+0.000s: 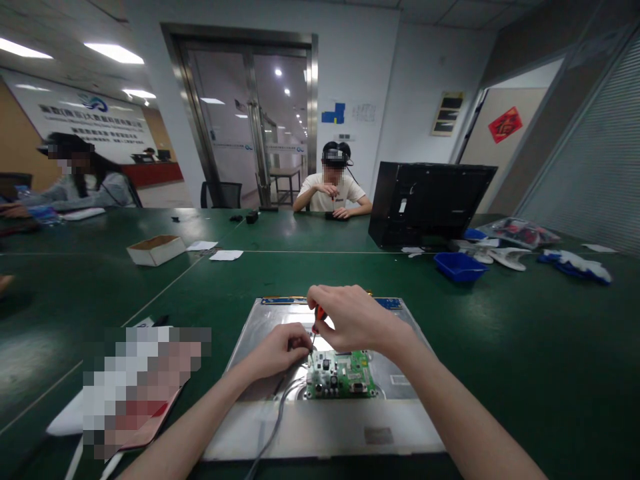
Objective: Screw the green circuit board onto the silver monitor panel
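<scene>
My right hand point(350, 317) is closed around the red and black handle of a screwdriver point(320, 313). The shaft points down to the upper left corner of a green circuit board point(340, 375). Close to the tip, my left hand point(285, 347) has its fingers curled together at the board's corner; what they pinch, if anything, is hidden. The board lies on a flat silver metal panel point(260, 427), which has a blue strip along its far edge. A grey cable point(280, 417) runs from the board's left side toward me.
A black monitor point(435, 203) stands at the back right, near a blue tray point(460, 267) and gloves point(575, 265). A white box point(156, 251) and papers lie to the left. A blurred-out item point(145, 387) is by my left arm. Two people sit at the table.
</scene>
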A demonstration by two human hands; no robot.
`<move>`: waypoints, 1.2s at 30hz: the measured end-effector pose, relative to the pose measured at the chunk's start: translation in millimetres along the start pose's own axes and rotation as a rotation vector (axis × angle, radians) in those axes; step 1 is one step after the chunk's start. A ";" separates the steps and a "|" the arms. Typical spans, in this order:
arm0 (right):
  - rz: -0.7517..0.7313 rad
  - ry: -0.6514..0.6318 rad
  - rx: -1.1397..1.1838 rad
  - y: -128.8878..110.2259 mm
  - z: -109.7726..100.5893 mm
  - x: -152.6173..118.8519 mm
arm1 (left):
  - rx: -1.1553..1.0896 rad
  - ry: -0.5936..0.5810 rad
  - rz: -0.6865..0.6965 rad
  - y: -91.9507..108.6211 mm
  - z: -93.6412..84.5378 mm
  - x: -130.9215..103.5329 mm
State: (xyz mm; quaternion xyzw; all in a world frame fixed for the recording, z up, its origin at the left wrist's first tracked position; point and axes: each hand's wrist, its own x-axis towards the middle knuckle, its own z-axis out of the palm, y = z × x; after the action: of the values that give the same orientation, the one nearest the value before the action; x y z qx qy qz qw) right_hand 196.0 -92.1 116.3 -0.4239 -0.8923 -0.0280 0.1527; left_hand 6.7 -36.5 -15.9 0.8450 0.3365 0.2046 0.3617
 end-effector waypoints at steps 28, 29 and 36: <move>0.051 -0.010 -0.100 -2.1 6.9 5.2 | -0.031 -0.005 -0.013 5.9 -1.4 -0.8; 0.051 -0.017 -0.101 -2.1 6.5 5.1 | -0.043 -0.014 -0.017 6.6 -1.6 -0.9; -0.014 -0.020 0.013 -4.0 0.2 -1.1 | -0.037 0.018 0.009 -0.5 0.9 0.6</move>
State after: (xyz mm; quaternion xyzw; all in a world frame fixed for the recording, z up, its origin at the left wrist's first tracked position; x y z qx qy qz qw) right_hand 193.6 -95.4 116.1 -0.4169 -0.8969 -0.0189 0.1462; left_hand 7.5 -36.3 -16.7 0.8379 0.3321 0.2201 0.3732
